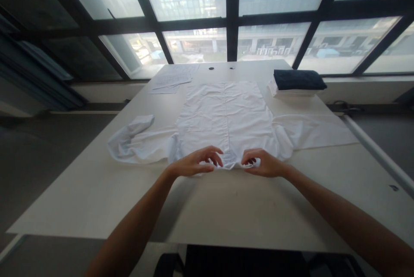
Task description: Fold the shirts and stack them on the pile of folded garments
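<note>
A white button-up shirt (226,117) lies spread flat on the white table (226,208), collar end toward me, sleeves stretched out to the left and right. My left hand (197,163) rests on the collar area, fingers curled and pinching the fabric. Just to its right, my right hand (263,163) grips the same collar edge with bent fingers. The left sleeve (136,141) is bunched and curled back; the right sleeve (310,132) lies flat.
A stack of folded garments, dark navy on top of white (296,82), sits at the table's far right. Sheets of paper (173,81) lie at the far left. Large windows run behind the table. A dark chair back (246,264) is below the near edge.
</note>
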`<state>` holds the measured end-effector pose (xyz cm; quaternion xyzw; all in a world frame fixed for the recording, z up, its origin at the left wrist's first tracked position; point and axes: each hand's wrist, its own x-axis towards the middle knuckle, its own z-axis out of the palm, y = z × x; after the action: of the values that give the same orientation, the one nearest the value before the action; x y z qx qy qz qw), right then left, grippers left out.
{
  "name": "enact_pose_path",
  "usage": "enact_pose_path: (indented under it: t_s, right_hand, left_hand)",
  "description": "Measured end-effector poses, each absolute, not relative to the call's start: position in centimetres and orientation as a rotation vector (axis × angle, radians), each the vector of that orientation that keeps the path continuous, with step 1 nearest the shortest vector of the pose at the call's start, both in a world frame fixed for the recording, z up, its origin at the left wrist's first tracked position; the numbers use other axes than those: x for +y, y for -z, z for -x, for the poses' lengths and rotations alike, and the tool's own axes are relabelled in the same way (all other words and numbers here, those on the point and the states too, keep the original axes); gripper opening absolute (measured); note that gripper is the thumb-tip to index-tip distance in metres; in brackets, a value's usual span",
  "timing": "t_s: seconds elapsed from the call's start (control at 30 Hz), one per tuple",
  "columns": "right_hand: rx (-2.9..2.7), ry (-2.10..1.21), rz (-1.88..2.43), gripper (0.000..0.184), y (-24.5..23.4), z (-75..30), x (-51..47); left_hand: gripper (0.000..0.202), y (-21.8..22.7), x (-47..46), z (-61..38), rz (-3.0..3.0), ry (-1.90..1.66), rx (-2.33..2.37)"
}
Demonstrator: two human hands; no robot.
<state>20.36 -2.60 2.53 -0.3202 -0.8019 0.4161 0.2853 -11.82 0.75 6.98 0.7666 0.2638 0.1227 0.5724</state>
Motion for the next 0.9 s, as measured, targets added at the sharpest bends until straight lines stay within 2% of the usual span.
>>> enact_pose_path:
  t_s: [0.17, 0.3, 0.43, 0.57, 0.63, 0.73, 0.9]
  right_hand:
    - [-2.431, -1.171, 0.731, 0.030, -3.7, -20.1, -3.6]
    - [-2.371, -0.975, 0.887, 0.041, -2.8, -19.3, -3.7]
    - [-2.088, -0.523, 1.147, 0.038, -1.8, -18.0, -3.2]
    - [-2.079, -0.327, 1.159, 0.025, -1.3, -16.8, -2.8]
    - [-2.199, -0.291, 1.155, 0.037, -0.9, -16.5, -2.8]
    - [-2.416, -0.272, 1.222, 0.061, -0.1, -16.4, -2.9]
    - [-2.580, -0.280, 1.301, 0.073, 0.5, -16.5, -3.0]
  left_hand:
    - [0.051, -7.0, 0.5, 11.1, -1.823, 0.007, 0.464]
    - [0.046, -7.2, 0.2, 10.9, -1.867, 0.035, 0.499]
    - [0.039, -6.9, 0.1, 10.3, -1.956, -0.240, 0.584]
    - [0.034, -4.8, 0.6, 9.3, -2.202, -0.661, 0.845]
    - [0.037, -3.5, 0.9, 8.8, -2.354, -0.706, 0.963]
    - [0.049, -1.9, 1.2, 8.5, -2.536, -0.510, 1.049]
    - [0.067, -1.1, 0.9, 8.4, -2.714, -0.104, 1.062]
